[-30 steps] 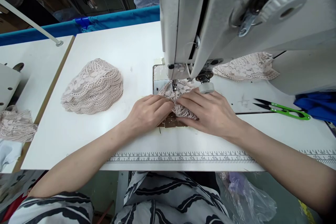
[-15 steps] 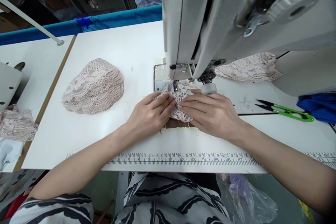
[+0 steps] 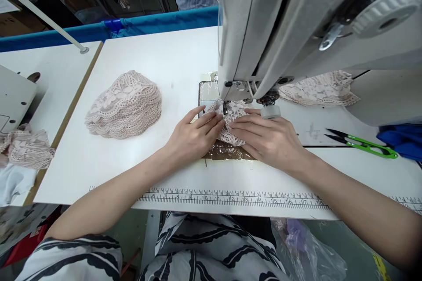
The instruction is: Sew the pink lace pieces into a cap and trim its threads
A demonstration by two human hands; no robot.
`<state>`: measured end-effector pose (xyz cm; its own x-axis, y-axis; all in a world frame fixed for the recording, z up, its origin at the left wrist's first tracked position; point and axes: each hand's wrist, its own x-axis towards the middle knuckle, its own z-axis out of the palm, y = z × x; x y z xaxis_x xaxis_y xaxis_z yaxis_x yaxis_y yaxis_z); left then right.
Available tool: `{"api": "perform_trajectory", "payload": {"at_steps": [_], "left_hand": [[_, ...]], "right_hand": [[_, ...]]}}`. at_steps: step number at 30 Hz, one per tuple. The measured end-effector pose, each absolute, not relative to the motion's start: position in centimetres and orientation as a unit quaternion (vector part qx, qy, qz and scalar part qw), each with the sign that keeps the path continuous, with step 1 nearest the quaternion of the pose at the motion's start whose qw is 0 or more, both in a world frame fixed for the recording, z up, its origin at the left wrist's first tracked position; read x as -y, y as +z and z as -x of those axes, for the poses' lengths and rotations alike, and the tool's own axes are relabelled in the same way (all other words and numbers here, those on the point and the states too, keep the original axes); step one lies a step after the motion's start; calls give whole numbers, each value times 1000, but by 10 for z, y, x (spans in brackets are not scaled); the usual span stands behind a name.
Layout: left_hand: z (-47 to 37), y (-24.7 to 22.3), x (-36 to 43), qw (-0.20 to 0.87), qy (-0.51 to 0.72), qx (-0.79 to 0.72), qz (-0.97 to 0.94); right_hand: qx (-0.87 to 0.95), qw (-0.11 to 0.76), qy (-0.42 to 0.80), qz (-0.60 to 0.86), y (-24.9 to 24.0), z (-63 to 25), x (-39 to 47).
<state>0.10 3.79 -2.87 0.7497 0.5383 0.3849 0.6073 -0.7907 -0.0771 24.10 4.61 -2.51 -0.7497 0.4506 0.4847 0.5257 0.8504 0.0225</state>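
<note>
Left hand (image 3: 197,137) and right hand (image 3: 271,138), loosely spread, rest on opposite edges of the lace piece (image 3: 232,131) under the sewing machine (image 3: 245,17) presser foot (image 3: 225,108)

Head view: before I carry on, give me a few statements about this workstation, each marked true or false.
1. Both the left hand and the right hand touch the lace piece near the presser foot. True.
2. The green-handled snips lie left of the lace stack. False: they lie to the right, beyond the right hand.
3. The lace stack sits left of the sewing machine. True.
4. The ruler scale runs along the table's far edge. False: it runs along the near edge.
5. Blue cloth lies by the snips' handle end. True.
</note>
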Motion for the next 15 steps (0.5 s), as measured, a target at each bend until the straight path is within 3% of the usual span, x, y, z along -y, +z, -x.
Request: {"api": "perform_trajectory", "payload": {"at_steps": [15], "left_hand": [[-1, -26, -36, 106, -192, 279, 935]], "right_hand": [[922, 252, -106, 273, -29, -236, -44]]}}
